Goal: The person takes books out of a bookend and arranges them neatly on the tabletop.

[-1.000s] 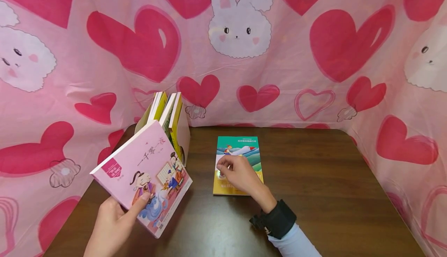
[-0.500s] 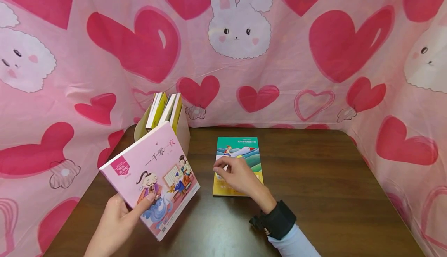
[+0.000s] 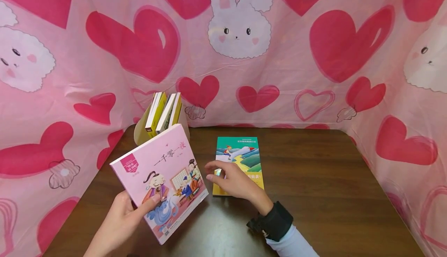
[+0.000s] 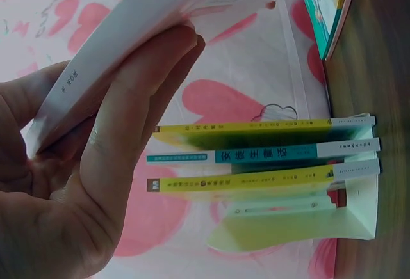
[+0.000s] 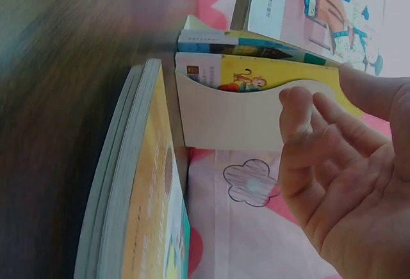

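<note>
My left hand (image 3: 122,216) grips a pink children's book (image 3: 139,171) by its lower left edge, the thumb across the illustrated cover and the fingers behind. The book is held tilted above the table. My right hand (image 3: 235,181) hovers with loosely bent fingers just right of the pink book, holding nothing. Below it lies a green and yellow book (image 3: 251,162), partly covered by that hand. In the right wrist view the lying book (image 5: 150,196) shows thick page edges, apparently with another volume underneath.
A cream book holder (image 3: 140,130) stands at the table's back left, partly behind the pink book. Several upright books (image 4: 256,154) fill it, with yellow and teal spines. A pink curtain (image 3: 293,106) with hearts and rabbits surrounds the dark wooden table (image 3: 314,179).
The pink book, in my left hand, has shifted right and slightly down, nearer the right hand. My right hand has moved slightly left and its fingers have loosened.
</note>
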